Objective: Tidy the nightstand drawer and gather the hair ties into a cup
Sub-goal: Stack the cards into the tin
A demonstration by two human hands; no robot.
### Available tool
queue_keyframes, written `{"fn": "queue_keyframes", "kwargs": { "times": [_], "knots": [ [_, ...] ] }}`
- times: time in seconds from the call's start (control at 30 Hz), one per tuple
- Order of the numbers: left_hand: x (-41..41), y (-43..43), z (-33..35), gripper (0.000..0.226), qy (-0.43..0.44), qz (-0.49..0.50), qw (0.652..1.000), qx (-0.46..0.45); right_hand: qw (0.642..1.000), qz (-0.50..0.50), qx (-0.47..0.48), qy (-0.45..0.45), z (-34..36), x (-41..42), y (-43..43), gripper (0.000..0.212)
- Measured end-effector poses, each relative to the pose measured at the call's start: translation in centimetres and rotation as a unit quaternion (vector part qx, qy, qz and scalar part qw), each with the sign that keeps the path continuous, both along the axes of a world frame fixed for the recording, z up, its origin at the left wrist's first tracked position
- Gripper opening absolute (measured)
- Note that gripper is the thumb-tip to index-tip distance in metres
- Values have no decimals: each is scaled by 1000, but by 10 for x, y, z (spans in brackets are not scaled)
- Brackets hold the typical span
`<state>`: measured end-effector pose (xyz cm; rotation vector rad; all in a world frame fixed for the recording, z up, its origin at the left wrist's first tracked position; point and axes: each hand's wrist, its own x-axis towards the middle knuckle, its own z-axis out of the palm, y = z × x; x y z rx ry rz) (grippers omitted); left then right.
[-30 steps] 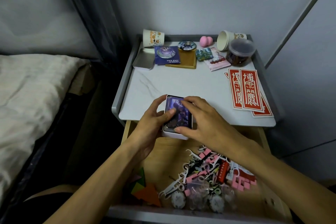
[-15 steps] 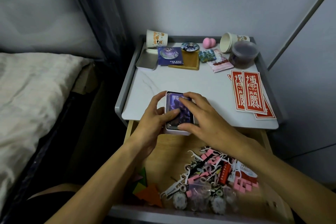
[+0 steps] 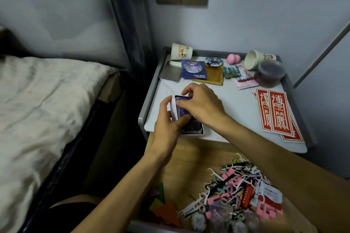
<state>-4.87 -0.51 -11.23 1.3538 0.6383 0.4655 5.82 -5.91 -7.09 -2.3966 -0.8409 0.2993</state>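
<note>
The drawer [image 3: 189, 161] stands open, a heap [image 3: 233, 195] of floss picks, clips and small rings at its right. At the front edge of the nightstand [image 3: 236, 111], the left hand [image 3: 166, 119] grips a tin [image 3: 191, 131] by its left side and the right hand [image 3: 202, 104] pinches its far end. One cup [image 3: 181, 52] sits back left, a second cup [image 3: 253, 60] lies back right.

Desk [image 3: 236, 108], front edge: white tin [image 3: 191, 134] of purple cards; left hand [image 3: 166, 121] grips its side, right hand [image 3: 203, 103] its far end. Rear: left cup [image 3: 181, 52]; tipped cup [image 3: 254, 60]. Right: red slips [image 3: 278, 113]. Open drawer [image 3: 189, 159] below: floss picks [image 3: 234, 179].
</note>
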Motion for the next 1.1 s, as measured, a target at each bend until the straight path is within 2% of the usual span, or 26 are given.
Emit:
{"fn": "queue_keyframes", "kwargs": {
  "times": [0.3, 0.43, 0.5, 0.57, 0.67, 0.8, 1.0, 1.1],
  "knots": [
    [-6, 25, 3, 62, -16, 66, 997, -22, 999, 37, -30, -16, 9, -10, 43, 39],
    [-16, 47, 8, 58, -36, 135, 989, -43, 995, 73, 48, 39, 10, 7, 81, 23],
    [-18, 54, 10, 55, -44, 165, 983, -72, 996, 77, 37, -11, 4, 32, 95, 18],
    [-22, 64, 12, 55, -52, 194, 973, -111, 989, 97, -43, -107, -9, 55, 109, 27],
    [-22, 74, 14, 56, -67, 216, 961, -158, 957, 133, -156, -207, -30, 77, 119, 38],
    [-18, 82, 18, 56, -85, 217, 955, -182, 932, 168, -178, -266, -50, 89, 122, 30],
    [-18, 82, 23, 55, -94, 224, 952, -185, 918, 244, -98, -298, -52, 66, 79, 10],
    [-19, 81, 23, 55, -97, 227, 952, -180, 955, 226, 11, -190, -38, 51, 36, 9]
  ]
}}
